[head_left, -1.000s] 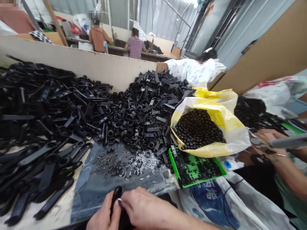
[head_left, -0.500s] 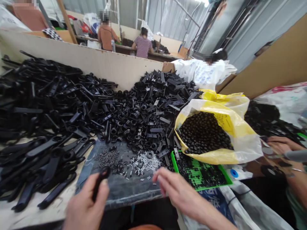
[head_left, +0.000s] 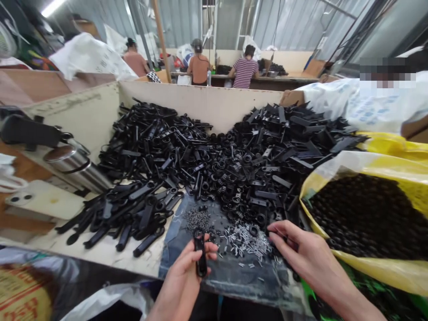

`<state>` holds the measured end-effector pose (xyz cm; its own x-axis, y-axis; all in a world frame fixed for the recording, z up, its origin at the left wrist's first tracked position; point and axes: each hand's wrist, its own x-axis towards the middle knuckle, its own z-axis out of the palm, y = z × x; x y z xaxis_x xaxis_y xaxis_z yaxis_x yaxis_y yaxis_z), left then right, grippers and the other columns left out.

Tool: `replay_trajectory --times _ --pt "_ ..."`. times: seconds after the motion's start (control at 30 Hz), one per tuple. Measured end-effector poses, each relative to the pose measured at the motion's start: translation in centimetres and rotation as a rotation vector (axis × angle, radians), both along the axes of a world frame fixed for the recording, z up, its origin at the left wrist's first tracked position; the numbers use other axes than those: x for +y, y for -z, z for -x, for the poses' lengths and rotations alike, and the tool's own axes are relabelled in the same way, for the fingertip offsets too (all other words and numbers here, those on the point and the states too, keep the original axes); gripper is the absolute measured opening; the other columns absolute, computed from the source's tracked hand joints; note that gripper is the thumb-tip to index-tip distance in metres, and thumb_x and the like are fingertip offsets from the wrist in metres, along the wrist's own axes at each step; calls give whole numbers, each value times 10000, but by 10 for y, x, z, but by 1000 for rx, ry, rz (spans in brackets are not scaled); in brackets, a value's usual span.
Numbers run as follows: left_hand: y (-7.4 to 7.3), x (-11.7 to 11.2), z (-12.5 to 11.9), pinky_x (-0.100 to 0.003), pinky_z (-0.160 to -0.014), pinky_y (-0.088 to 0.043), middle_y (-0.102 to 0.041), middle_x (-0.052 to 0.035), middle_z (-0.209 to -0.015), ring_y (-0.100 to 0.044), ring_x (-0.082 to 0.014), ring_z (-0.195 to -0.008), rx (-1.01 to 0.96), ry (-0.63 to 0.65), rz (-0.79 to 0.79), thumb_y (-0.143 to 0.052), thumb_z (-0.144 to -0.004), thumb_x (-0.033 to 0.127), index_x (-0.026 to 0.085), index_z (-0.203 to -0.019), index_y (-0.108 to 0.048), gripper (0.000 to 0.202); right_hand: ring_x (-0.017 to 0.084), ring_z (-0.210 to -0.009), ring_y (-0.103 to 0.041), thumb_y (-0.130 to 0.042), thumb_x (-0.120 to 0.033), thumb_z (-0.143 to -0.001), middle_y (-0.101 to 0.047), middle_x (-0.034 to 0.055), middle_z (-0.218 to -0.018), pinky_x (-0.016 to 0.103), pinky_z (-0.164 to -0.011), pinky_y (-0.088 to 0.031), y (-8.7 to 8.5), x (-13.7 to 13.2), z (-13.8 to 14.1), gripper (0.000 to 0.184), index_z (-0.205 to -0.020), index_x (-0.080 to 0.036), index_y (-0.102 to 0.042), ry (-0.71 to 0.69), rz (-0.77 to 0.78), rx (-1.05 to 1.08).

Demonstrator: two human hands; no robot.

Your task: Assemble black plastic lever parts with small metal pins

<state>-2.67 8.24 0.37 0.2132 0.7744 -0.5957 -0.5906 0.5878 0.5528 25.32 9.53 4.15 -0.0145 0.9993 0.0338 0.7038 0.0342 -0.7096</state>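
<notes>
My left hand [head_left: 190, 263] holds a black plastic handle [head_left: 200, 256] upright between thumb and fingers, over the front of a dark blue cloth mat [head_left: 234, 281]. At the right edge of the small silver metal pins [head_left: 249, 240] is my right hand [head_left: 301, 245], its thumb and fingertips drawn together. What they pinch, if anything, is hidden. Behind the left hand lies a small heap of dark screws [head_left: 196, 219]. A black ring [head_left: 253, 230] rests among the silver pins.
Black plastic parts [head_left: 157, 138] are heaped behind the mat, with long handles [head_left: 147, 214] laid to the left. A yellow-white sack [head_left: 314, 223] of black beads stands right, over a green tray [head_left: 307, 294]. Left are a steel flask [head_left: 80, 167] and a phone [head_left: 47, 200]. Several people work beyond the partition.
The view has swung left, bringing in the flask and phone. My left hand has turned the handle more upright. My right hand has moved forward to the pins' right edge, fingers drawn together.
</notes>
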Motion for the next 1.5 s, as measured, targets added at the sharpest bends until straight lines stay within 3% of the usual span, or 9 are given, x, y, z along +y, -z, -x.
replay_trajectory --times 0.17,0.3,0.37,0.47,0.57,0.7,0.93,1.17,1.5 --pt "-2 -5 -10 -332 -832 -468 -733 -98 -1113 -641 -234 -1014 -110 -72 -37 -659 -831 365 182 -1179 -679 393 32 -356 -334 -757 -566 -805 -761 68 -763 179 -381 -255 19 -24 83 421 -943 -181 -655 123 375 978" --pt "-3 -10 -18 -283 -799 -474 -719 -24 -967 -639 -167 -862 -9 -172 -77 -757 -809 454 234 -1185 -646 449 -2 -320 -239 -750 -620 -790 -740 51 -715 145 -344 -222 56 -36 137 478 -939 -179 -640 82 448 1223" --pt "-2 -11 -17 -260 -784 -478 -704 4 -924 -638 -148 -844 102 -243 -106 -822 -754 424 251 -1191 -627 509 33 -343 -360 -658 -598 -883 -737 56 -764 155 -347 -302 64 -40 143 428 -984 -182 -666 17 358 1078" --pt "-2 -10 -14 -310 -935 -482 -708 -23 -1056 -635 -216 -1088 177 -303 -82 -869 -687 430 253 -1196 -613 597 145 -634 -662 -554 -427 -987 -734 91 -997 217 -518 -526 60 -42 137 297 -1141 -214 -693 -137 38 632" --pt "-8 -8 -15 -411 -1102 -401 -680 -67 -1214 -520 -298 -1319 157 -329 -42 -897 -641 430 247 -1174 -615 630 195 -882 -730 -547 -250 -987 -711 108 -1155 239 -672 -595 53 -41 127 333 -1311 -225 -620 -251 -277 283" --pt "-12 -9 -21 -457 -1195 -286 -622 -81 -1360 -409 -314 -1428 135 -373 -39 -898 -641 430 258 -1182 -625 629 194 -861 -756 -582 -196 -985 -756 113 -1087 236 -701 -612 48 -33 122 420 -1402 -165 -545 -238 -498 72" --pt "-7 -12 -23 -448 -1205 -268 -621 -83 -1382 -384 -294 -1451 52 -386 11 -902 -654 377 267 -1215 -602 645 187 -797 -758 -583 -113 -971 -785 94 -987 248 -715 -612 40 -20 121 282 -1239 -142 -665 -336 -668 -44" --pt "-3 -15 -23 -363 -1016 -457 -718 -81 -1143 -592 -243 -1206 76 -247 -95 -796 -795 458 216 -1152 -660 452 166 -732 -746 -580 -133 -976 -764 109 -907 203 -617 -603 39 -27 121 224 -1177 -118 -678 -336 -589 140" --pt "24 -23 -23 -256 -932 -517 -760 -70 -1096 -675 -169 -1073 -58 -226 -113 -815 -805 395 226 -1182 -686 434 167 -661 -735 -543 -153 -999 -752 93 -825 209 -580 -586 58 -31 131 230 -1179 -118 -682 -268 -676 96"
